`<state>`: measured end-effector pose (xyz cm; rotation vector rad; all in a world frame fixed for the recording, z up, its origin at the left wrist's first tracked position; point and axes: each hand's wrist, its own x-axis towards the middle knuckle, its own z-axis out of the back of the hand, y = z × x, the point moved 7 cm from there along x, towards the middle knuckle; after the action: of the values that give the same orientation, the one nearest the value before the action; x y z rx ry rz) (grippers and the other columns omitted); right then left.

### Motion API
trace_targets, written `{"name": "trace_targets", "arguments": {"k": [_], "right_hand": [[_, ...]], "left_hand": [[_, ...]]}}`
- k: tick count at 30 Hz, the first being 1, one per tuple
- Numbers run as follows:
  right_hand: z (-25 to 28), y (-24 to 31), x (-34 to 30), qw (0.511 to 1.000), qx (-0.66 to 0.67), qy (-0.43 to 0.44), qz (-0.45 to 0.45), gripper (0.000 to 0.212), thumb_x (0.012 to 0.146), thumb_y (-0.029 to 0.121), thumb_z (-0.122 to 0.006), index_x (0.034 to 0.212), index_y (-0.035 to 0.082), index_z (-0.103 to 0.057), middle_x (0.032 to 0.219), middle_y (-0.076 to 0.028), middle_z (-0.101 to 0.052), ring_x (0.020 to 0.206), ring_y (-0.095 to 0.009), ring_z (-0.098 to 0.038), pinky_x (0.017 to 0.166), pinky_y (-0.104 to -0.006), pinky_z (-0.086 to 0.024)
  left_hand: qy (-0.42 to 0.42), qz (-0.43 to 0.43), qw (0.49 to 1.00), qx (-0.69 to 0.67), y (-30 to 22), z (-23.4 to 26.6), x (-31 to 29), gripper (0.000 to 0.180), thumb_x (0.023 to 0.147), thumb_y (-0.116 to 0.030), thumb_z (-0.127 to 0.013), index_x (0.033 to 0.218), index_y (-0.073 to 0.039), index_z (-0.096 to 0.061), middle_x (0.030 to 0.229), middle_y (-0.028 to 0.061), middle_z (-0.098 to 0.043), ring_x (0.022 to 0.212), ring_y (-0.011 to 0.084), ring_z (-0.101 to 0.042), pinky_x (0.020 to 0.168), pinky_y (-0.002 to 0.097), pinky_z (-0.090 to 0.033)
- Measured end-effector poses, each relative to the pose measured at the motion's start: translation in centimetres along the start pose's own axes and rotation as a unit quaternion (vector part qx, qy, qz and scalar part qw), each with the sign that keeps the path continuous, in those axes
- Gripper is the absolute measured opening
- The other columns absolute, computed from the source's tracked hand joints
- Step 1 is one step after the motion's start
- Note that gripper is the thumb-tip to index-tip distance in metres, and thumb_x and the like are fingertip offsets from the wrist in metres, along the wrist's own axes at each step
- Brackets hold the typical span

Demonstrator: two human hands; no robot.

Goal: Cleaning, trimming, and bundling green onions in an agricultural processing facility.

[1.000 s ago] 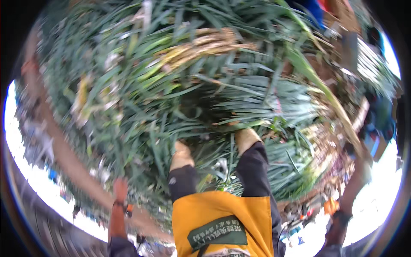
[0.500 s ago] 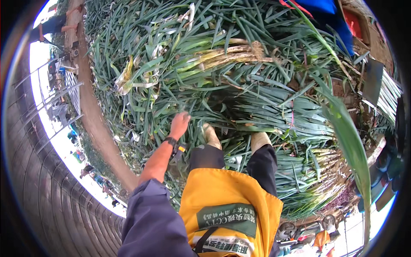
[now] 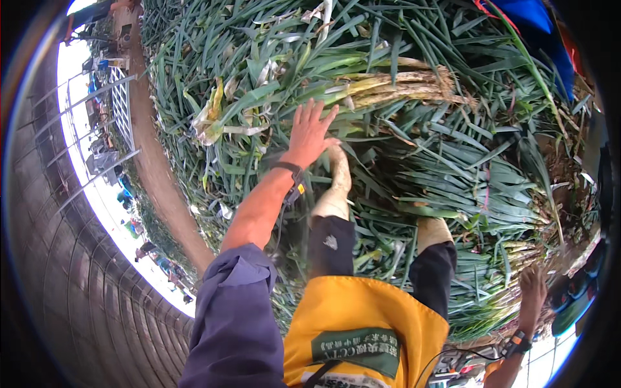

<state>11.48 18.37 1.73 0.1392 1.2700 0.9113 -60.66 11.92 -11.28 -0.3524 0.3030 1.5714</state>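
Observation:
My left hand (image 3: 309, 136) is open, its fingers spread over the heap of green onion leaves. Just beyond the fingertips lies a loose bunch of green onions (image 3: 401, 87) with yellowed stalks and dry roots pointing right. The left hand's thumb side is close to my pale, mud-stained left boot (image 3: 335, 184). At the lower right, my right hand (image 3: 533, 291) is closed, with its fingers curled; whatever it may hold is hidden. Above that hand, a long drooping green leaf (image 3: 542, 178) hangs over the onions. A bundle of green onions (image 3: 466, 178) tied with a pinkish-red band lies right of my feet.
My other boot (image 3: 432, 231) stands among the leaves. More green onions (image 3: 453, 284) lie at the right with their roots outward. A brown earthen strip (image 3: 152, 161) runs along the left, beside a white metal grating (image 3: 121, 107). Blue cloth (image 3: 543, 32) hangs at the upper right.
My left hand has moved up and right, and its fingers have spread. My right hand has come into view at the lower right. The long leaf that stretched down the right side has moved away.

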Motion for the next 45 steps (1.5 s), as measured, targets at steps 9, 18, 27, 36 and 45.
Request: {"name": "trace_targets", "arguments": {"k": [9, 18, 27, 36, 45], "right_hand": [[-27.4, 3.8, 0.7, 0.98, 0.013, 0.085, -0.179, 0.042, 0.104, 0.031, -0.057, 0.128, -0.003, -0.057, 0.099, -0.006, -0.066, 0.084, -0.012, -0.064, 0.074, -0.026, -0.052], [-46.0, 8.3, 5.8, 0.964, -0.164, 0.19, -0.085, 0.036, 0.105, 0.027, -0.055, 0.123, -0.004, -0.06, 0.098, -0.006, -0.067, 0.081, -0.011, -0.065, 0.076, -0.026, -0.053], [-54.9, 14.2, 9.7, 0.936, -0.295, 0.187, 0.038, 0.033, 0.099, 0.021, -0.063, 0.124, -0.001, -0.062, 0.094, -0.013, -0.072, 0.084, -0.017, -0.069, 0.075, -0.0312, -0.054], [-51.6, 15.6, 15.3, 0.823, -0.502, -0.01, 0.267, 0.084, 0.078, 0.029, -0.082, 0.147, 0.004, -0.042, 0.145, -0.015, -0.048, 0.132, -0.033, -0.048, 0.105, -0.0431, -0.044], [-54.8, 20.8, 31.6, 0.638, -0.652, 0.131, 0.388, 0.115, 0.061, 0.022, -0.092, 0.155, 0.007, -0.028, 0.127, -0.015, -0.056, 0.127, -0.033, -0.052, 0.107, -0.0424, -0.042]], "left_hand": [[0.039, -0.105, 0.98, 0.162, 15.0, -6.5, 5.2, 0.128, 0.056, -0.058, -0.087, 0.161, -0.028, -0.019, 0.153, 0.0052, -0.04, 0.144, 0.0338, -0.031, 0.114, 0.0542, -0.031], [0.077, 0.041, 0.992, 0.095, 36.4, -11.7, -10.5, 0.04, 0.085, -0.001, -0.054, 0.121, -0.016, -0.063, 0.109, 0.01, -0.061, 0.09, 0.0336, -0.066, 0.073, 0.0448, -0.055], [0.313, 0.148, 0.913, 0.219, 49.3, -17.7, -46.1, 0.042, 0.087, -0.007, -0.058, 0.126, -0.019, -0.058, 0.113, 0.0091, -0.062, 0.082, 0.027, -0.07, 0.062, 0.0394, -0.056], [0.489, 0.244, 0.835, 0.064, 35.4, -12.2, -50.7, 0.089, 0.075, -0.031, -0.086, 0.151, -0.021, -0.041, 0.141, 0.0164, -0.05, 0.134, 0.0378, -0.045, 0.109, 0.0515, -0.039], [0.121, 0.075, 0.888, -0.438, 10.4, -9.6, -10.6, 0.039, 0.095, -0.016, -0.066, 0.131, -0.004, -0.06, 0.115, 0.0187, -0.065, 0.103, 0.036, -0.064, 0.086, 0.041, -0.052]]}}
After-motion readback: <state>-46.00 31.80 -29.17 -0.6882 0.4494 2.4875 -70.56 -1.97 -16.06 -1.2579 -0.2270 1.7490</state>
